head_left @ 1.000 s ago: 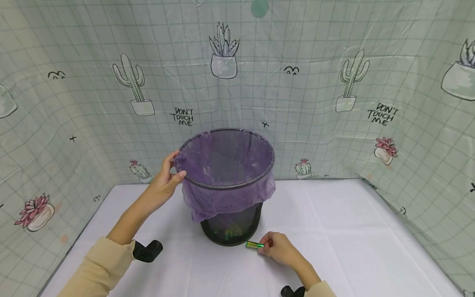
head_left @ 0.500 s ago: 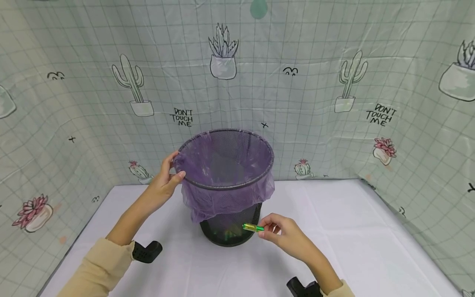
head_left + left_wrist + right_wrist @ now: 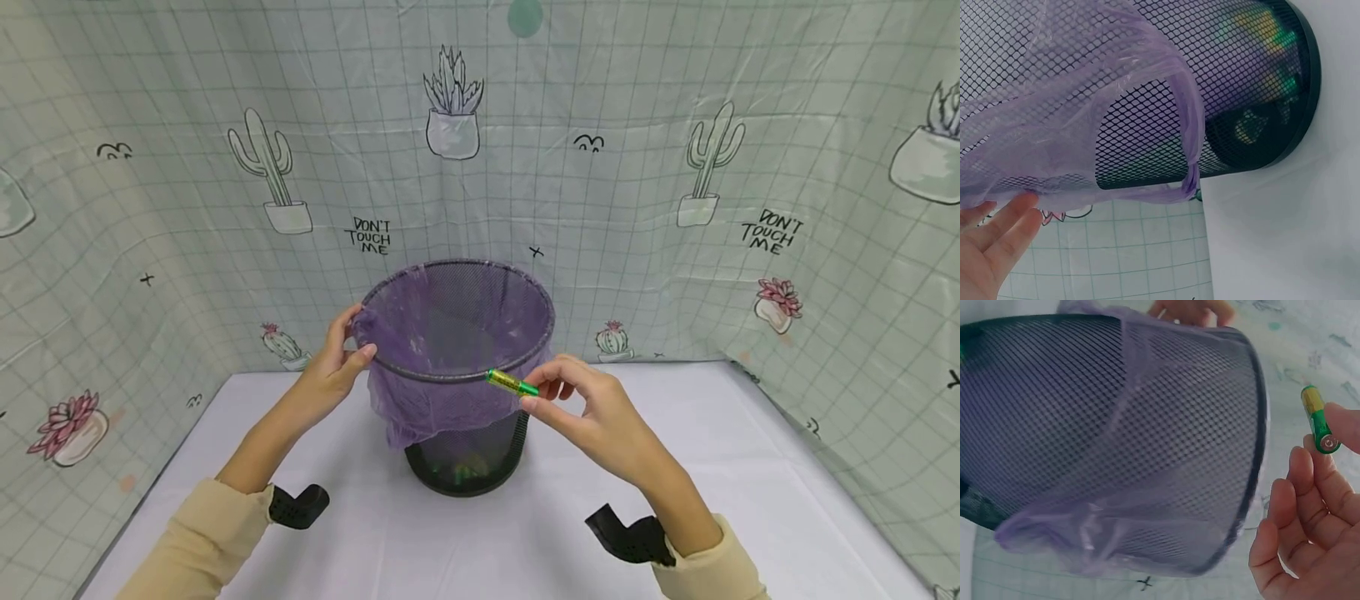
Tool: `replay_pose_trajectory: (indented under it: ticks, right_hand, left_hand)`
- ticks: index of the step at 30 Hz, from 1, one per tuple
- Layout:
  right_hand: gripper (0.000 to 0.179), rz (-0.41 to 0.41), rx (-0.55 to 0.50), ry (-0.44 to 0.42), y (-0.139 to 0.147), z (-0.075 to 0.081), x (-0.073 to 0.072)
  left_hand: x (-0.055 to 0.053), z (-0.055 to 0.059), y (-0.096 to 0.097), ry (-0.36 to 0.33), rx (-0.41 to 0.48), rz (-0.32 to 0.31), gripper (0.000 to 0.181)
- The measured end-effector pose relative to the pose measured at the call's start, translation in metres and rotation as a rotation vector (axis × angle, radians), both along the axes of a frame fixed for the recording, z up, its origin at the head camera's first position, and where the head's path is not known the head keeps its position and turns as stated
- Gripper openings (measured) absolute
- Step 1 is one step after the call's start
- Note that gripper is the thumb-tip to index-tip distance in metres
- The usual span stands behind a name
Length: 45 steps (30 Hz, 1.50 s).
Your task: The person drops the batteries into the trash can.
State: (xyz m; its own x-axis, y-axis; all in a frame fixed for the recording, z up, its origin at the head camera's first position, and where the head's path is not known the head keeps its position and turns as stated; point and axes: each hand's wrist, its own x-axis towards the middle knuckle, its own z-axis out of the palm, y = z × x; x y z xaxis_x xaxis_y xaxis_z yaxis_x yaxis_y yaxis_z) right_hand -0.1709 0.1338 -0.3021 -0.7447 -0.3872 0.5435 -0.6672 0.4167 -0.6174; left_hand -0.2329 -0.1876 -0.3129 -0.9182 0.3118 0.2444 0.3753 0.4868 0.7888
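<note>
A black mesh wastebasket (image 3: pixel 468 454) stands upright, lined with a purple plastic bag (image 3: pixel 450 408) folded down over its rim. My left hand (image 3: pixel 330 367) holds the rim on the left side, thumb and fingers against the bag. In the left wrist view, the fingers (image 3: pixel 1013 228) touch the purple film. My right hand (image 3: pixel 600 412) pinches a green and yellow battery (image 3: pixel 512 383) between thumb and fingertips, in front of the rim's near right edge. Seen from the right wrist, the battery (image 3: pixel 1317 419) shows one flat metal end, apart from the basket.
Several green and yellow items (image 3: pixel 1266 37), partly blurred by the mesh, lie in the basket's bottom. A white cloth (image 3: pixel 675 450) covers the table. Behind and at both sides hangs a gridded cactus-print curtain (image 3: pixel 540 200). Black wrist mounts (image 3: pixel 630 537) stick out near both sleeves.
My right hand has lifted the battery from the table beside the basket's base up to rim height. My left hand and the basket have stayed in place.
</note>
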Motion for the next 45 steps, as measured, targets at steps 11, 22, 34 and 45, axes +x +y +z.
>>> replay_pose_trajectory:
  ticks: [11,22,34,45]
  right_hand:
    - [0.013,-0.082,0.145,0.012,-0.023,0.035,-0.027]
    - [0.014,-0.056,0.276,-0.112,-0.035,0.046,-0.046]
    - [0.014,-0.094,0.220,-0.117,-0.035,0.033,-0.053]
    - [0.010,-0.095,0.165,-0.101,-0.034,0.027,-0.052]
  left_hand:
    - [-0.001,0.000,-0.001,-0.003,0.007,-0.004,0.068]
    - [0.001,0.001,-0.001,-0.002,-0.006,0.002,0.068]
    - [0.002,0.001,-0.001,0.001,-0.007,0.012,0.069]
    - [0.003,0.003,0.001,-0.010,-0.015,0.013,0.067]
